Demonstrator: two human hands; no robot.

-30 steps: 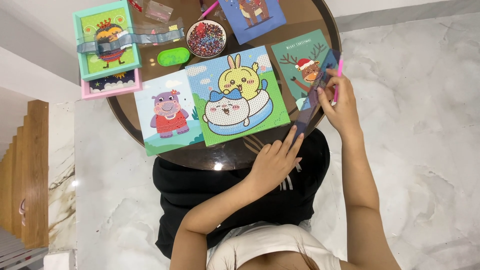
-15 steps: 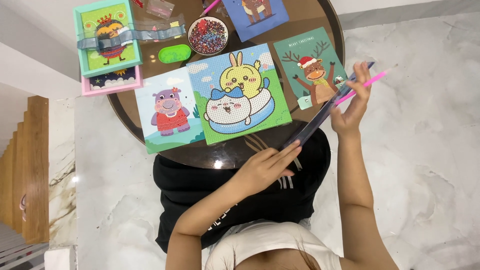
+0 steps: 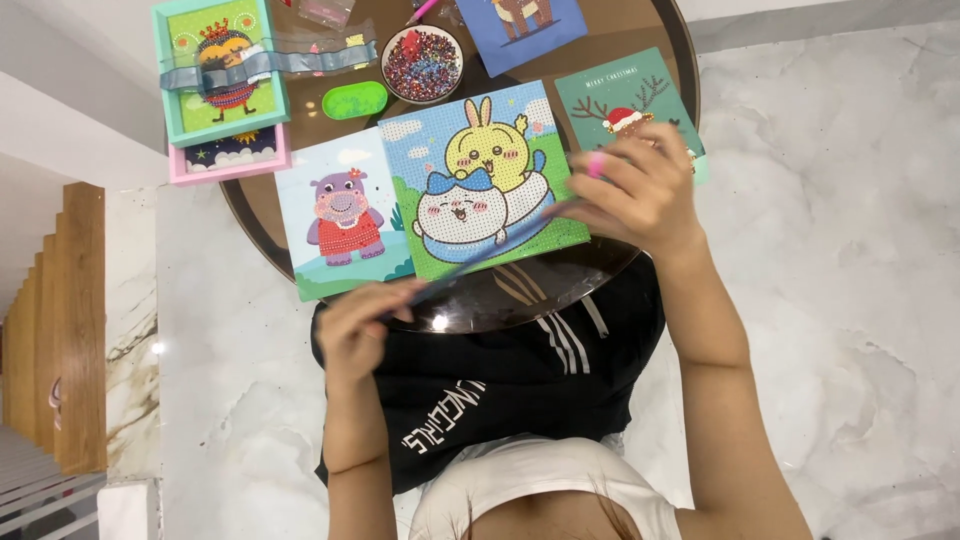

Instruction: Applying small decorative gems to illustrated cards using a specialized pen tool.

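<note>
A thin blue card (image 3: 480,258), seen edge-on, slants across the front of the round dark table (image 3: 560,285). My left hand (image 3: 358,328) grips its lower left end, near the table's edge. My right hand (image 3: 640,195) grips its upper right end and also has a pink pen (image 3: 597,164) between the fingers. That hand covers part of a green reindeer card (image 3: 610,95). Just behind the blue card lie a rabbit-and-cat bead picture (image 3: 475,170) and a hippo picture (image 3: 340,215).
At the back of the table are a bowl of mixed beads (image 3: 422,62), a small green tray (image 3: 355,100), a teal framed picture (image 3: 215,65) stacked on a pink-framed one (image 3: 232,158), and a blue picture (image 3: 525,20). Marble floor surrounds the table; a wooden stair rail is at far left.
The blue card has moved from the right, beside the reindeer card, leftward across the table's front. My left hand has lifted off the table edge and taken its lower end.
</note>
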